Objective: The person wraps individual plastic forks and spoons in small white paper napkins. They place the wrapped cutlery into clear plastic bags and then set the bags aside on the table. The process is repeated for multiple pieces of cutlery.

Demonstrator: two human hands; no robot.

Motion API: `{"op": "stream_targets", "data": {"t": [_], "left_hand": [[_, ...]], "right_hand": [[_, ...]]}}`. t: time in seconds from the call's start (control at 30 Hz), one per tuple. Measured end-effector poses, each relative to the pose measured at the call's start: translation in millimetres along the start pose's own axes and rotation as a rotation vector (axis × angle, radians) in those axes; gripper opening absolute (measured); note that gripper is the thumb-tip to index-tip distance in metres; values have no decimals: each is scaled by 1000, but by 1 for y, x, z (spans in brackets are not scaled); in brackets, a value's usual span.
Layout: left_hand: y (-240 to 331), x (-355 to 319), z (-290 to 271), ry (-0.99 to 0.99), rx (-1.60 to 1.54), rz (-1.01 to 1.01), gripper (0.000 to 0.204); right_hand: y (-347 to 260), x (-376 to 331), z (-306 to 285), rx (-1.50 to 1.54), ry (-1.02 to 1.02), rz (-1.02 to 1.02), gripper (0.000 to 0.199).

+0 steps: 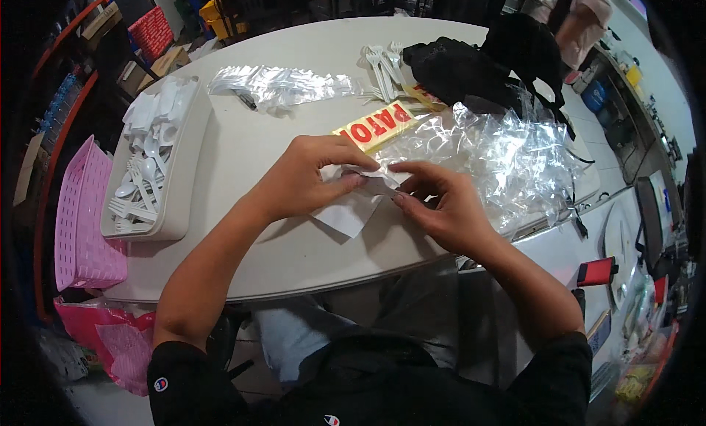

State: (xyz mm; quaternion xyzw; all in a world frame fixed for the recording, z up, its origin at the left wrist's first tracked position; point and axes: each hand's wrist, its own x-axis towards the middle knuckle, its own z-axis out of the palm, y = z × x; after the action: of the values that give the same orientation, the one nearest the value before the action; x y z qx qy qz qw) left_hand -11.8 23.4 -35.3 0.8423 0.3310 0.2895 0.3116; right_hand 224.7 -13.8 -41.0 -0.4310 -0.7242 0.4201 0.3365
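Over the near middle of the table, my left hand [299, 177] and my right hand [450, 207] face each other, each pinching a white paper napkin [348, 218]. One corner of the napkin hangs toward me, and its upper part is folded between my fingers. Whether anything lies inside the fold I cannot tell. Just beyond my hands is a yellow plastic wrapper [371, 129] with red lettering. Several white plastic forks [382, 67] lie farther back. To my left stands an off-white bin [194, 143] holding loose white forks and spoons [144, 177] below white paper-wrapped bundles [156, 109].
Crumpled clear plastic [507, 165] covers the table's right side, with a black bag [460, 69] behind it. Flat clear sleeves [287, 87] lie at the back left. A pink basket [82, 213] stands beyond the bin. Another person [585, 21] is at the far right.
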Motion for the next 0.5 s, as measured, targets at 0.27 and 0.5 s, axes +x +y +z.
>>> {"op": "stream_targets", "data": {"t": [0.27,0.5], "left_hand": [[1,-2,6,89,-197,-41,35],[7,0,4,73,-141,3,28]], "right_hand": [[4,3,-6,180,-103,98,43],[-2,2,-7,303,-86,153,39]]}}
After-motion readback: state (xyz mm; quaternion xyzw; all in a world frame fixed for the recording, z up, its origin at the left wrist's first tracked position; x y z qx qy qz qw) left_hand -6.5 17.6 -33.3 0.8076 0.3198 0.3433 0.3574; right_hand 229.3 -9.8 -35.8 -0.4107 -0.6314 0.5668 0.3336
